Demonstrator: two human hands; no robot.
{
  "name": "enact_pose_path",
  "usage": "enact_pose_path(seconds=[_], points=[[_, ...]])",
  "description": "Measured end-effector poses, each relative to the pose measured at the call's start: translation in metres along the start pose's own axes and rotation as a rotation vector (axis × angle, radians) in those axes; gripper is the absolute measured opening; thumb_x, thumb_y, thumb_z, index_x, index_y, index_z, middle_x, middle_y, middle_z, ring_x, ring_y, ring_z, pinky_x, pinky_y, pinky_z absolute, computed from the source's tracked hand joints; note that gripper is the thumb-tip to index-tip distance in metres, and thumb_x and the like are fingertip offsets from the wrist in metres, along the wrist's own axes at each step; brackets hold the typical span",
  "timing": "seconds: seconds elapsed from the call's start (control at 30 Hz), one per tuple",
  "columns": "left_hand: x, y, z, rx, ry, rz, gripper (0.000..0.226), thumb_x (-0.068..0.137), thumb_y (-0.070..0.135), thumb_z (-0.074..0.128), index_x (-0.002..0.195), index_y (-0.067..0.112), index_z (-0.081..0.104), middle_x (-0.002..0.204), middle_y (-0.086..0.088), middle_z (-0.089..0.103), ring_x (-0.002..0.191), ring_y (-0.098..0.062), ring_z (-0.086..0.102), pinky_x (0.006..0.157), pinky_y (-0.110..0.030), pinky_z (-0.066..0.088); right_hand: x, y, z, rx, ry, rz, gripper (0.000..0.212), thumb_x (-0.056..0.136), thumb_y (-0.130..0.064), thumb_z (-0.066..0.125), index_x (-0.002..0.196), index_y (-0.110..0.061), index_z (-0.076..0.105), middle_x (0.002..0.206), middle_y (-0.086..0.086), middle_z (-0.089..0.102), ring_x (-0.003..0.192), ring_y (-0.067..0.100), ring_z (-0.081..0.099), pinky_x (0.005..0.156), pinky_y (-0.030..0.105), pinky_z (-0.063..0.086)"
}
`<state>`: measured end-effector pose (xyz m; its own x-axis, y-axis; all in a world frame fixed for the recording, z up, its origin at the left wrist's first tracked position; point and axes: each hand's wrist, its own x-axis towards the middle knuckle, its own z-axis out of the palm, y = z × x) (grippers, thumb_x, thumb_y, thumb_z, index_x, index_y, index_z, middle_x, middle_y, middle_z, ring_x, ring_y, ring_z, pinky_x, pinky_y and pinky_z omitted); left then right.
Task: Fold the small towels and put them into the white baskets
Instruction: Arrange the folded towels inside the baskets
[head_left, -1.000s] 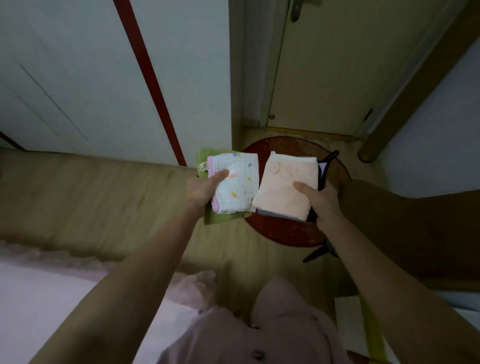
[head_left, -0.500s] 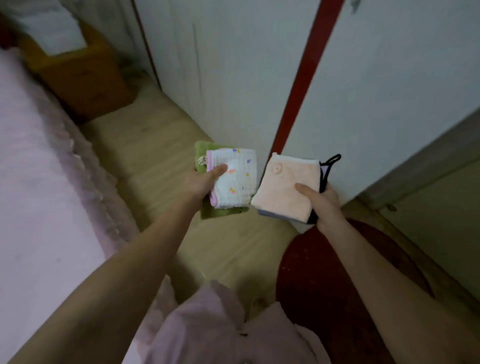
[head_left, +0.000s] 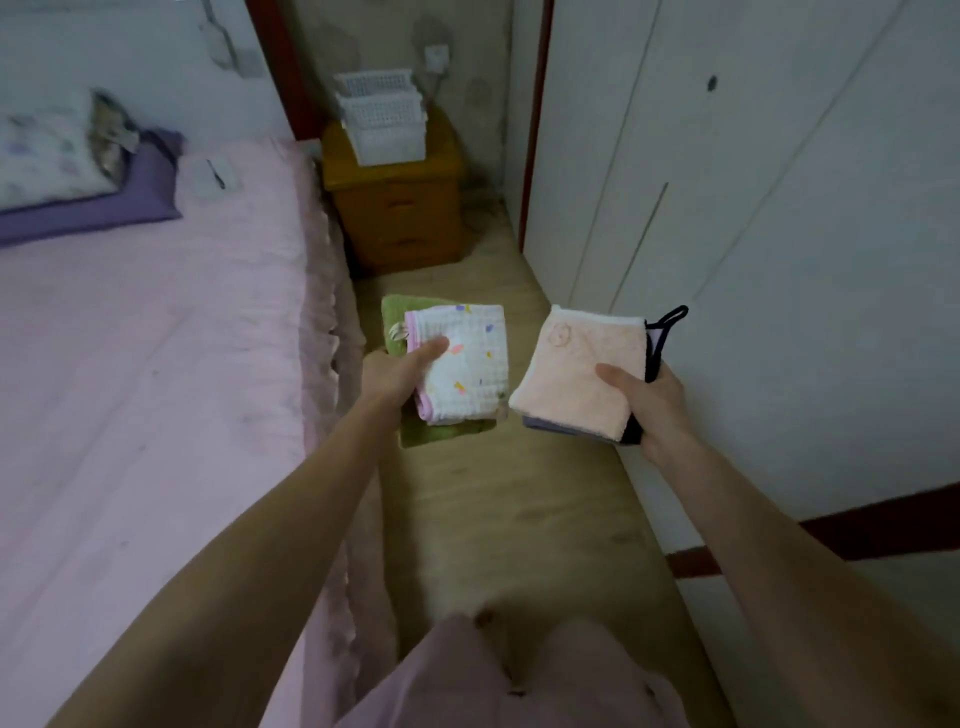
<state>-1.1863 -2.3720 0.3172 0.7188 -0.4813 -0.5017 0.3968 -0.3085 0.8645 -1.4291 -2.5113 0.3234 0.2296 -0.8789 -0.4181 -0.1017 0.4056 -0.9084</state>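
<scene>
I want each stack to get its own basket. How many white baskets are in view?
3, as far as the blur shows: white baskets stacked on the orange nightstand at the far wall, beside the bed. More could be nested and hidden.

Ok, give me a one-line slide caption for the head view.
Left hand and right hand each carry a stack of folded small towels toward white baskets on a bedside cabinet.

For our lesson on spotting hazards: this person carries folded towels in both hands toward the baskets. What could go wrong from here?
1. The left hand pinches a white dotted towel stacked on a green towel; the stack could slide apart.
2. The white baskets sit nested on the nightstand, so with both hands full, separating them may be awkward.
</scene>
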Motion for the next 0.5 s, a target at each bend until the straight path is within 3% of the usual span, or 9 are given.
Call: enact_pose_path(seconds=[0.07, 0.13, 0.27, 0.5], points=[[0.041, 0.028, -0.005, -0.043, -0.004, -0.005, 0.058, 0.062, 0.029, 0.088, 0.11, 0.003, 0.066, 0.103, -0.013, 0.071, 0.09, -0.029, 0.071, 0.083, -0.044, 0.057, 0.036, -0.022, 0.037, -0.017, -0.024, -0.005, 0.051, 0.076, -0.012, 0.079, 0.123, -0.014, 0.06, 0.115, 0.002, 0.068, 0.101, 0.022, 0.066, 0.087, 0.043, 0.056], [0.084, 0.052, -0.009, -0.066, 0.005, -0.009, 0.059, 0.063, 0.029, 0.088, 0.111, 0.004, 0.066, 0.106, -0.015, 0.071, 0.093, -0.03, 0.07, 0.088, -0.048, 0.055, 0.078, -0.041, 0.075, -0.02, -0.062, -0.005, 0.051, 0.076, -0.013, 0.079, 0.123, -0.014, 0.059, 0.116, 0.002, 0.068, 0.1, 0.022, 0.066, 0.086, 0.043, 0.056], [0.179, 0.098, -0.016, -0.087, 0.132, 0.013, 0.04, 0.064, 0.028, 0.087, 0.094, 0.01, 0.07, 0.094, -0.01, 0.074, 0.077, -0.02, 0.073, 0.071, -0.035, 0.06, 0.174, -0.073, 0.159, -0.047, -0.14, 0.004, 0.054, 0.075, -0.014, 0.08, 0.125, -0.016, 0.059, 0.118, 0.002, 0.067, 0.103, 0.023, 0.065, 0.089, 0.045, 0.055], [0.334, 0.186, -0.044, -0.197, 0.291, -0.02, 0.036, 0.067, 0.021, 0.086, 0.095, 0.004, 0.071, 0.09, -0.012, 0.073, 0.079, -0.024, 0.072, 0.071, -0.036, 0.059, 0.321, -0.134, 0.327, -0.154, -0.298, 0.064, 0.051, 0.079, -0.018, 0.078, 0.125, -0.017, 0.058, 0.121, 0.006, 0.064, 0.103, 0.024, 0.064, 0.082, 0.042, 0.055]])
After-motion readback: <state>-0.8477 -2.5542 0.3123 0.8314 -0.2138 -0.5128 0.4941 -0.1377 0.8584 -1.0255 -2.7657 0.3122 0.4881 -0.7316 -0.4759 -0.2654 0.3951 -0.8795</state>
